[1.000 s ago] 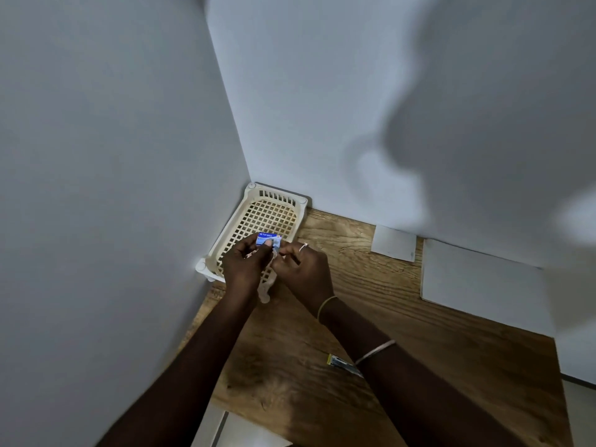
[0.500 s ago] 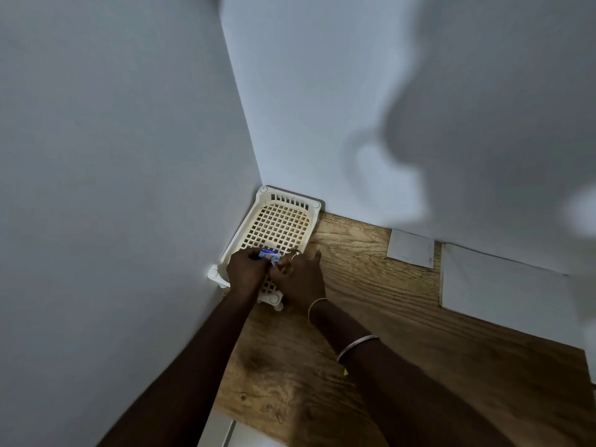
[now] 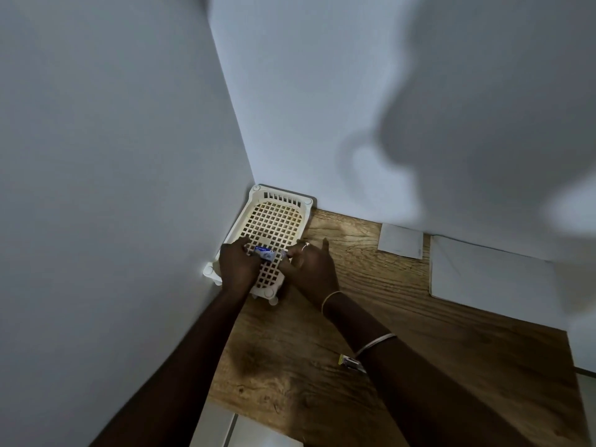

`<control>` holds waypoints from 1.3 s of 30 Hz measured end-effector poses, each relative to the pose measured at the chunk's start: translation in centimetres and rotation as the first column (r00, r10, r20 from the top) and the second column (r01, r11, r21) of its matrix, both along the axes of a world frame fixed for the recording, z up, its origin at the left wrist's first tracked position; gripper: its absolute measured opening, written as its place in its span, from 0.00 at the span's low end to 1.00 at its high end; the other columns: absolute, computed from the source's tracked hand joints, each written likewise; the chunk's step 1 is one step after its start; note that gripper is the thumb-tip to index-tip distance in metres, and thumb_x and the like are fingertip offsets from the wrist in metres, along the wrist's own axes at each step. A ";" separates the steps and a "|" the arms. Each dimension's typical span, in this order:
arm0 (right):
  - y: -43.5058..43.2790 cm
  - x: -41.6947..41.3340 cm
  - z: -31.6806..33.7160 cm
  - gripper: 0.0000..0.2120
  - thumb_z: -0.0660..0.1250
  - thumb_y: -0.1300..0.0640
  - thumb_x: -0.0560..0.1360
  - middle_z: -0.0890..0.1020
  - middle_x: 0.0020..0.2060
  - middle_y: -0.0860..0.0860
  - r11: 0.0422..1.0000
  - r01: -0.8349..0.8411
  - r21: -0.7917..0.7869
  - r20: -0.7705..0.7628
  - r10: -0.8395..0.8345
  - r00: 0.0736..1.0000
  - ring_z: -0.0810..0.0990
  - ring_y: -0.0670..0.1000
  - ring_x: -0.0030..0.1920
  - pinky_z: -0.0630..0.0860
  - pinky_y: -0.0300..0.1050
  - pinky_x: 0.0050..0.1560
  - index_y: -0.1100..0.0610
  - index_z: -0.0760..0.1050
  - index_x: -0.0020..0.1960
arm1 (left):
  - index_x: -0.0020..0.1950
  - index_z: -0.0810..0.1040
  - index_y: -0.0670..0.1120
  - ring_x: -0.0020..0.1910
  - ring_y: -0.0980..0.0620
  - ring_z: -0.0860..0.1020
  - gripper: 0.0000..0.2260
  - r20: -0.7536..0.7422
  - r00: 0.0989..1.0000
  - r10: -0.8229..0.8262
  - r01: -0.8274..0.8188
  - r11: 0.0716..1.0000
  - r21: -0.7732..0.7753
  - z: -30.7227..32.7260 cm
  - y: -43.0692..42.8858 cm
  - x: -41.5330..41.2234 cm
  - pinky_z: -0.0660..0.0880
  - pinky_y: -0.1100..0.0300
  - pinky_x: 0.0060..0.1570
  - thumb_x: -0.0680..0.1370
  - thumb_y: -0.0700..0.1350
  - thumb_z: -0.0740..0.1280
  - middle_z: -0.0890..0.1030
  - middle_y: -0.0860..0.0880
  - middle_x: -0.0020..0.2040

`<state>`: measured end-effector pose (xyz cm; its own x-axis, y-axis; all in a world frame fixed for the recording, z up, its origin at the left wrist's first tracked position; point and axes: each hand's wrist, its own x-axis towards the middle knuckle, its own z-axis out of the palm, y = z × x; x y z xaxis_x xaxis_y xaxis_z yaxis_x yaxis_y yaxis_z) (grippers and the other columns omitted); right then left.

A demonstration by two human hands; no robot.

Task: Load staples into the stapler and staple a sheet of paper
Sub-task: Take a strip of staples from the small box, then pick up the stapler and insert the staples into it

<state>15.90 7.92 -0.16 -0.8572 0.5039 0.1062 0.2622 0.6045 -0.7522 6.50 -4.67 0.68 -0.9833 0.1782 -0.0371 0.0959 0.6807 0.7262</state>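
Note:
A small blue and white staple box (image 3: pixel 265 253) is held low over the cream lattice basket (image 3: pixel 277 201) in the corner. My left hand (image 3: pixel 237 267) grips its left end. My right hand (image 3: pixel 309 267) pinches something at the box's right end, with a ring on one finger; what it pinches is too small to make out. A stapler (image 3: pixel 350 362) with a yellow tip lies on the wooden desk (image 3: pixel 403 317), mostly hidden under my right forearm. A large white sheet of paper (image 3: pixel 490 275) lies at the back right, against the wall.
A smaller white paper (image 3: pixel 401 241) lies by the back wall, between the basket and the large sheet. White walls close in the desk at the left and the back. A white surface (image 3: pixel 258 433) shows below the desk's front edge.
Both hands have moved with the staple box lower over the basket's front part. My right hand now works at the box's right end. The camera view has shifted slightly.

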 end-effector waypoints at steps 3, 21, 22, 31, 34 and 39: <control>1.8 3.1 1.4 0.08 0.72 0.51 0.73 0.87 0.39 0.50 0.998 0.016 0.055 -0.061 -0.013 0.998 0.83 0.51 0.41 0.66 0.58 0.72 0.56 0.83 0.40 | 0.63 0.82 0.44 0.51 0.48 0.81 0.16 -0.102 0.995 -0.006 0.010 0.999 0.035 1.1 0.8 2.5 0.80 0.55 0.49 0.75 0.38 0.72 0.80 0.42 0.58; 6.6 25.7 -0.3 0.11 0.73 0.44 0.68 0.87 0.39 0.42 0.998 -0.014 -0.055 0.252 0.027 0.967 0.84 0.38 0.37 0.83 0.43 0.39 0.49 0.86 0.45 | 0.69 0.77 0.52 0.65 0.55 0.73 0.24 0.077 0.421 -0.904 0.900 0.406 -0.158 -4.1 2.9 17.3 0.67 0.66 0.59 0.74 0.54 0.74 0.75 0.52 0.67; 6.4 25.9 -0.2 0.10 0.73 0.45 0.68 0.88 0.41 0.43 0.998 -0.033 -0.044 0.240 0.043 0.970 0.84 0.38 0.38 0.83 0.43 0.40 0.49 0.86 0.45 | 0.71 0.76 0.53 0.66 0.54 0.71 0.27 0.094 0.403 -0.911 0.903 0.378 -0.206 -4.5 2.8 17.6 0.68 0.64 0.61 0.73 0.55 0.74 0.74 0.52 0.68; 5.2 26.0 0.1 0.09 0.72 0.48 0.71 0.86 0.59 0.49 0.945 -0.300 0.132 0.280 0.254 0.926 0.87 0.47 0.45 0.82 0.42 0.43 0.52 0.83 0.45 | 0.72 0.75 0.51 0.60 0.52 0.73 0.28 0.098 0.418 -0.903 0.879 0.375 -0.294 -5.8 2.4 18.8 0.75 0.55 0.56 0.73 0.52 0.75 0.74 0.51 0.63; 5.2 25.4 -0.3 0.11 0.68 0.47 0.73 0.86 0.56 0.49 0.922 -0.367 0.120 0.356 0.305 0.883 0.85 0.49 0.47 0.81 0.47 0.48 0.53 0.82 0.47 | 0.71 0.76 0.50 0.59 0.53 0.73 0.25 0.105 0.428 -0.898 0.881 0.389 -0.268 -5.9 2.4 18.8 0.75 0.55 0.55 0.74 0.49 0.74 0.74 0.51 0.61; 5.0 25.1 -0.8 0.12 0.67 0.47 0.74 0.84 0.44 0.48 0.922 -0.382 0.066 0.371 0.333 0.867 0.81 0.47 0.42 0.78 0.45 0.44 0.53 0.83 0.51 | 0.69 0.78 0.51 0.59 0.53 0.73 0.21 0.115 0.446 -0.888 0.878 0.409 -0.249 -6.0 2.5 18.9 0.76 0.55 0.55 0.75 0.49 0.73 0.75 0.51 0.61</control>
